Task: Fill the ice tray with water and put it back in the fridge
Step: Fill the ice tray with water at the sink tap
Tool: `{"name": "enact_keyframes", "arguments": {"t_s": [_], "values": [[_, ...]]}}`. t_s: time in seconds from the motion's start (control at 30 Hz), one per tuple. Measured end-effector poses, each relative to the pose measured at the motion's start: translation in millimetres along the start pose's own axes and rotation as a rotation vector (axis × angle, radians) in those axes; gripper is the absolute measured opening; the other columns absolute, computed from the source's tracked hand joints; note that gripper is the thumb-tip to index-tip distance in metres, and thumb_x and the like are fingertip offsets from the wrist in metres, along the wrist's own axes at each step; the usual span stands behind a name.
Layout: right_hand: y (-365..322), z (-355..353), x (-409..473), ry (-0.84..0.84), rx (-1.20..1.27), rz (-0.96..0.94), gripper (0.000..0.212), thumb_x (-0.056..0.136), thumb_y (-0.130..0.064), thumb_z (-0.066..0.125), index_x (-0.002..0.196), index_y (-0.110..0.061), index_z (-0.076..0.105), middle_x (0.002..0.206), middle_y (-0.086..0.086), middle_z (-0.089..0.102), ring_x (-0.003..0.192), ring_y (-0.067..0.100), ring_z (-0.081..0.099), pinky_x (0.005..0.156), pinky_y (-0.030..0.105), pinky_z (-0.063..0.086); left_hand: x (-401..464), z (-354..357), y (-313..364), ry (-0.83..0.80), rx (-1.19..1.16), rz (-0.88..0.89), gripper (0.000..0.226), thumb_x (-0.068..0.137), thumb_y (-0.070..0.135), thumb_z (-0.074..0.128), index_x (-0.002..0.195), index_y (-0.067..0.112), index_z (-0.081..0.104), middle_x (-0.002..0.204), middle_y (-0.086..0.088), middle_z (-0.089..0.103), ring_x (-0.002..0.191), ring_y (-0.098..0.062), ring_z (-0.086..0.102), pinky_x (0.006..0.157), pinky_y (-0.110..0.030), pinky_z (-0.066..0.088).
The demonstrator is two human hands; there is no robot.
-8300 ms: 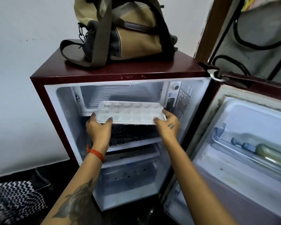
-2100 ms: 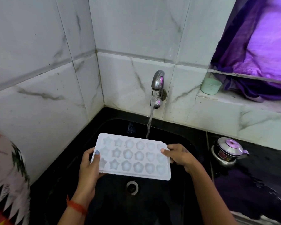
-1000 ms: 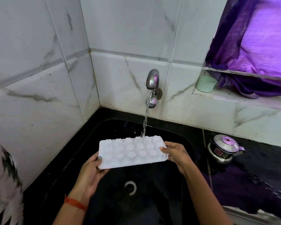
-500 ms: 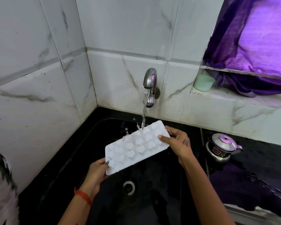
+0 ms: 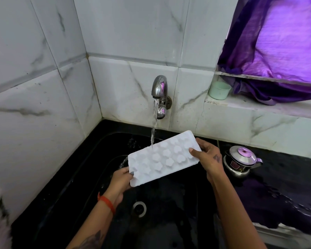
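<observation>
I hold the white ice tray (image 5: 162,158) over the black sink (image 5: 90,177), its bumpy underside facing up and its left end tilted down. My left hand (image 5: 121,180) grips the lower left end, and my right hand (image 5: 207,157) grips the upper right end. Water runs from the chrome tap (image 5: 159,88) onto the tray's far edge and spills off the left corner. The fridge is out of view.
A small steel kettle (image 5: 241,161) stands on the wet black counter right of the sink. A pale green cup (image 5: 219,90) sits on the window ledge under a purple curtain (image 5: 276,42). White marble tiles wall the corner. The drain (image 5: 139,209) lies below the tray.
The tray went from fridge to sink, was turned underside up under the running tap and tilted down to the left. In the last half second it shifted slightly right under the stream.
</observation>
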State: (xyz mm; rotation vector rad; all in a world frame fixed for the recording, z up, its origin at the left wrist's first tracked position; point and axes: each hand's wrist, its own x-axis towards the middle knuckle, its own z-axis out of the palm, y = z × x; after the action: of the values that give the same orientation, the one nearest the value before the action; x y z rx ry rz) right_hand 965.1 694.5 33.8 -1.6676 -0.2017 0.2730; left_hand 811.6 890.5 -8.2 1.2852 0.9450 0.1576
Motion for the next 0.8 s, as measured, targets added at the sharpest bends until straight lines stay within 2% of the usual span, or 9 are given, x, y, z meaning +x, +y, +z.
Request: {"name": "enact_keyframes", "arguments": {"t_s": [0.1,0.2,0.27,0.4,0.57,0.7,0.8], "values": [[12.9,-8.5,2.7,0.027,0.021,0.045,0.038,0.079,0.000,0.068,0.115,-0.010,0.064,0.104,0.006,0.071,0.098,0.025,0.068,0.092,0.046,0.052,-2.0,4.1,5.0,-0.016,-0.009,0.032,0.031,0.095,-0.002,0.047,0.125,0.000,0.055,0.107,-0.013,0.065,0.088,-0.022,0.063,0.063,-0.026,0.053],[21.8,-9.7,0.8,0.049,0.022,0.100,0.034,0.082,0.003,0.064,0.113,-0.012,0.064,0.097,0.000,0.070,0.093,0.022,0.067,0.091,0.041,0.052,-6.5,6.1,12.1,-0.014,-0.006,0.066,0.032,0.095,0.000,0.048,0.126,0.006,0.054,0.098,-0.005,0.065,0.079,-0.015,0.062,0.054,-0.024,0.054],[27.1,-7.9,-2.0,0.053,0.020,0.126,0.032,0.084,0.004,0.062,0.110,-0.015,0.064,0.092,-0.003,0.068,0.089,0.019,0.066,0.088,0.038,0.052,-8.3,5.6,15.6,-0.003,-0.011,0.084,0.032,0.095,0.000,0.048,0.125,0.010,0.054,0.099,-0.004,0.064,0.079,-0.013,0.061,0.057,-0.026,0.053],[36.1,-2.2,-5.4,0.043,0.021,0.172,0.042,0.085,0.004,0.061,0.125,-0.007,0.057,0.102,0.003,0.067,0.094,0.021,0.065,0.084,0.035,0.052,-12.2,0.2,19.8,0.011,-0.001,0.127,0.040,0.094,0.001,0.050,0.133,0.011,0.050,0.101,0.000,0.063,0.085,-0.015,0.061,0.063,-0.030,0.054],[41.8,12.2,-8.3,0.008,-0.040,0.212,0.040,0.086,0.003,0.061,0.124,-0.008,0.059,0.106,0.004,0.068,0.097,0.022,0.065,0.090,0.043,0.053,-16.7,-10.2,23.5,0.037,-0.029,0.174,0.044,0.092,0.001,0.053,0.135,0.011,0.048,0.108,-0.005,0.063,0.086,-0.018,0.062,0.061,-0.031,0.053],[43.1,25.2,-10.3,-0.033,-0.095,0.234,0.038,0.085,0.000,0.062,0.123,-0.007,0.059,0.116,0.009,0.066,0.102,0.025,0.064,0.090,0.045,0.053,-19.2,-22.9,24.0,0.072,-0.066,0.206,0.036,0.092,0.004,0.055,0.127,0.011,0.054,0.102,-0.007,0.065,0.082,-0.017,0.063,0.052,-0.026,0.055],[38.9,36.5,-13.5,-0.076,-0.170,0.235,0.052,0.084,-0.005,0.065,0.133,-0.007,0.051,0.124,0.010,0.062,0.108,0.025,0.062,0.092,0.045,0.052,-20.5,-35.7,22.1,0.123,-0.095,0.203,0.034,0.093,0.007,0.056,0.126,0.012,0.056,0.103,-0.008,0.065,0.083,-0.020,0.063,0.060,-0.031,0.052]]}}
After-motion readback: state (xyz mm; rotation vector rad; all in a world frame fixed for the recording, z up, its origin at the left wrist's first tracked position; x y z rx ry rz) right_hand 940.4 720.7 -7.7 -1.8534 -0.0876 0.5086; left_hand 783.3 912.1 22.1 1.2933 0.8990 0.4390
